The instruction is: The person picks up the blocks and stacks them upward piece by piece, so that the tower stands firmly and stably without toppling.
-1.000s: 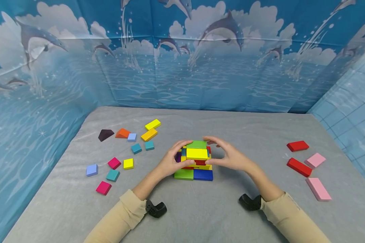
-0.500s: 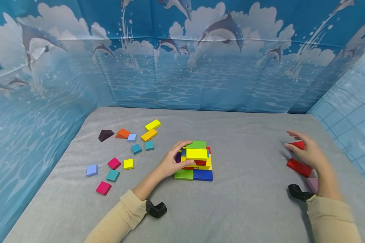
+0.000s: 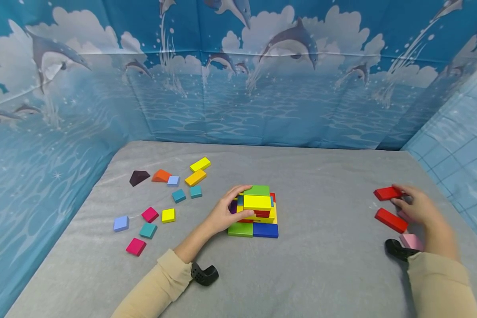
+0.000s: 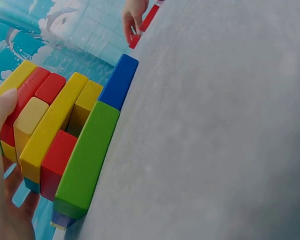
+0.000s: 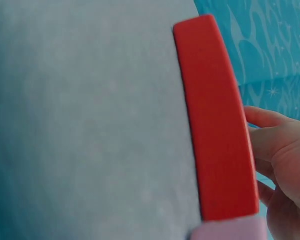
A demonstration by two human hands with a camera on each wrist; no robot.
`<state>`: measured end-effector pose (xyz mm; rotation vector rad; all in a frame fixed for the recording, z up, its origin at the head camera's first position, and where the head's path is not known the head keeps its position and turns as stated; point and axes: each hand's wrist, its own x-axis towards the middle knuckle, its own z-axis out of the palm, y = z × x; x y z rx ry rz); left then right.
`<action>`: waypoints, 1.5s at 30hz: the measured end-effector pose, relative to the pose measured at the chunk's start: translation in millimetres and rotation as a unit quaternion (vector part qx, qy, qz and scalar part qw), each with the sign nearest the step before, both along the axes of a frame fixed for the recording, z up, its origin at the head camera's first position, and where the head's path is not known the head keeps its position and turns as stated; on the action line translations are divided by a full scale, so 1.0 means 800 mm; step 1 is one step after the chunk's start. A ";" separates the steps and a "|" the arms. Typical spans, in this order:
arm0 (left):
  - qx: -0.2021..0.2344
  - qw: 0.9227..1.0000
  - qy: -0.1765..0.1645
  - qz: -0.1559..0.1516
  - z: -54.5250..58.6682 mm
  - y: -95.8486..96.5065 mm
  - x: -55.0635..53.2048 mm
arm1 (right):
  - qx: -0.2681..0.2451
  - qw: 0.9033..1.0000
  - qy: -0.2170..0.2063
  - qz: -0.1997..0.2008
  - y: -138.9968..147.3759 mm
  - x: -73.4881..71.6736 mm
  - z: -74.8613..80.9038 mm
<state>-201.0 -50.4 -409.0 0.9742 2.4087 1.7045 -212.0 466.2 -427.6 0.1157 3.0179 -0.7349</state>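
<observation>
In the head view my left hand [image 3: 224,213] holds the left side of a small stack of wooden blocks [image 3: 257,203], thumb in front and fingers behind. The stack has green and blue blocks [image 3: 265,230] at its base, red and yellow layers above, and a green block on top. In the left wrist view the thumb [image 4: 9,100] lies against a red block [image 4: 25,100] in the upper part. At the far right my right hand [image 3: 419,206] pinches the right end of a red block [image 3: 386,193]. Another red block [image 3: 391,220] lies nearer, beside that hand.
Two pink blocks, one of them the nearer pink block [image 3: 411,241], lie partly hidden under the right hand and wrist. Loose blocks, such as a yellow one [image 3: 168,215] and a magenta one [image 3: 136,247], are scattered on the left. A dolphin-print curtain [image 3: 238,110] backs the grey cloth.
My right hand has left the stack and crossed to the right, where its fingers have come down on the far red block. The left hand has stayed at the stack.
</observation>
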 end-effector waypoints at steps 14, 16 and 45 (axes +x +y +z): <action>-0.002 1.000 0.002 0.000 -0.002 -0.001 0.000 | -0.013 0.998 0.048 0.041 -0.062 -0.008 0.027; 0.002 1.000 0.003 -0.003 -0.002 0.000 0.000 | -0.026 0.995 0.074 0.054 -0.087 -0.009 0.039; 0.032 0.999 -0.008 -0.016 -0.031 -0.001 -0.017 | -0.173 0.934 0.167 0.266 -0.365 -0.008 0.069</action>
